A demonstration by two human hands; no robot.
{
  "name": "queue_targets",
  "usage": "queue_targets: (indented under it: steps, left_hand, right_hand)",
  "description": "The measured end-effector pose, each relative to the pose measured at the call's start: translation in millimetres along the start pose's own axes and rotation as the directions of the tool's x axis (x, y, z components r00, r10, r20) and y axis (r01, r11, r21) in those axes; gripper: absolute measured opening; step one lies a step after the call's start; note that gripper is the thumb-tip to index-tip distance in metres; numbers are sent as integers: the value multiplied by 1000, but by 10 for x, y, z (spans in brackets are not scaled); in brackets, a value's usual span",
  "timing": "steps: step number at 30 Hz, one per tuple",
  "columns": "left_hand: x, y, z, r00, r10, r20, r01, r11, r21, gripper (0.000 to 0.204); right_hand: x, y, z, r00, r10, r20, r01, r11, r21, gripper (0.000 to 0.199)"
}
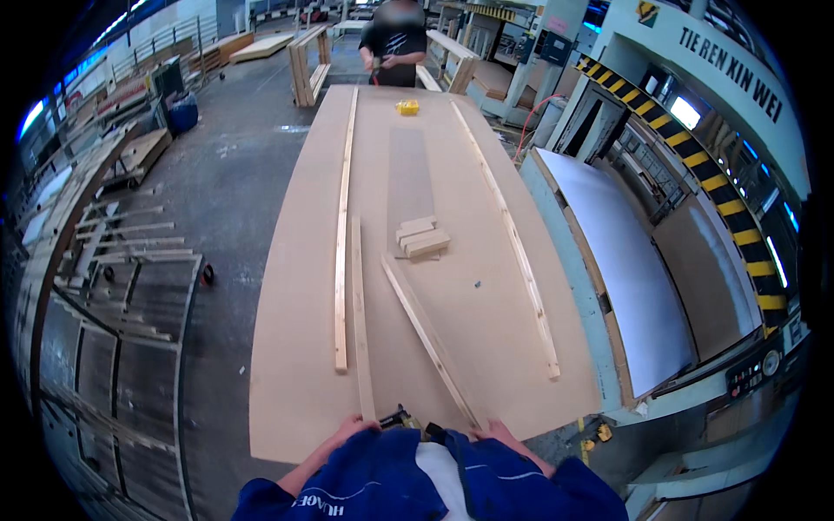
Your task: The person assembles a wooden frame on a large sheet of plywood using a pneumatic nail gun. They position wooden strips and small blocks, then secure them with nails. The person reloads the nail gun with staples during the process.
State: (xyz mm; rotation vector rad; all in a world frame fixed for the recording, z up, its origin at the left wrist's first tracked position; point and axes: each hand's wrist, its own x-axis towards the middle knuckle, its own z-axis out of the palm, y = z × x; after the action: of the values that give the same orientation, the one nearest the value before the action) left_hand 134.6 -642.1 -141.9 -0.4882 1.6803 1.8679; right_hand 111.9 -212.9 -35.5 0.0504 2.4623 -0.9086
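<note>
Now both hands, left hand [354, 425] and right hand [497, 429], rest at the board [452, 295] edge near a tool [398, 418]; whether either grip is closed I cannot tell.

Workshop floor, busy on every side

Far end of the bench, a person in a black shirt [393, 43] stands by a small yellow tape measure [407, 107]. A short stack of pale wooden blocks [422, 237] sits mid-board, with a long thin wooden strip [512, 239] running to its right. Beyond that, a big white panel [621, 260] lies under a yellow-and-black striped beam [712, 178]; wooden frames [122, 239] lie scattered on the grey floor on the left.
</note>
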Motion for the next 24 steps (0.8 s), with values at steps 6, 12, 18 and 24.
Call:
queue_targets:
  steps: [6,12,18,24]
  left_hand:
    - [1411,1069,-854,935,194,296,-314,841,440,20]
    - [1991,4835,-655,628,651,-427,-731,681,-37,80]
    - [1107,5155,436,565,815,-126,-823,546,-154,92]
    - [563,4754,-103,581,804,-125,-813,564,-148,93]
  right_hand:
    - [-355,486,287,955,228,-191,-209,971,114,59]
    - [-318,249,228,937,291,-195,-263,952,159,60]
    - [-501,343,213,901,377,-217,-344,923,173,61]
    - [-489,282,247,910,353,-219,-331,934,133,62]
